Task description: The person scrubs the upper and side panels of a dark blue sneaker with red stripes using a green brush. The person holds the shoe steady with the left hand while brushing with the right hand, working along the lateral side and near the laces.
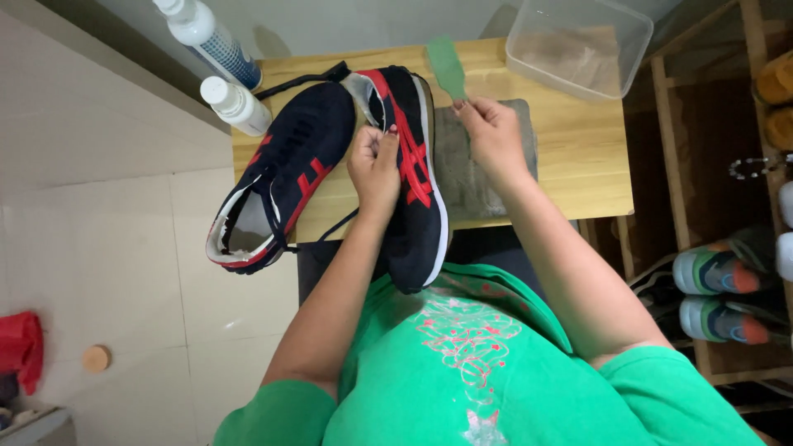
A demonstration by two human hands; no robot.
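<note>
The left hand (376,165) has its grip closed around the upper edge of a dark navy sneaker with red stripes (413,182), fingers curled over the collar near the tongue. This held sneaker stands on its side, sole turned toward the right hand, with its toe end hanging off the near edge of the small wooden counter (578,157) toward the person's green shirt (462,372). The right hand (494,132) pinches the handle of a pale green brush (447,68) between thumb and fingers, a narrow grip holding it; the brush head points away from the person, above a grey cloth (462,177) spread on the counter just beside the held sneaker.

A 2nd navy and red sneaker (281,177) lies to the left, its toe on the counter and its open heel end jutting past the counter's left edge over the tiled floor (124,248). A dark lace trails between the 2 sneakers. 2 white bottles (221,70) stand at the counter's far left corner, close to the 2nd sneaker's toe. A clear plastic tub (578,45) sits at the far right corner, well apart from both hands. On the right, a wooden shelf (702,165) carries other shoes, among them a grey, green and orange pair (719,293). A small round cork-coloured disc (96,358) lies on the floor at the left.
</note>
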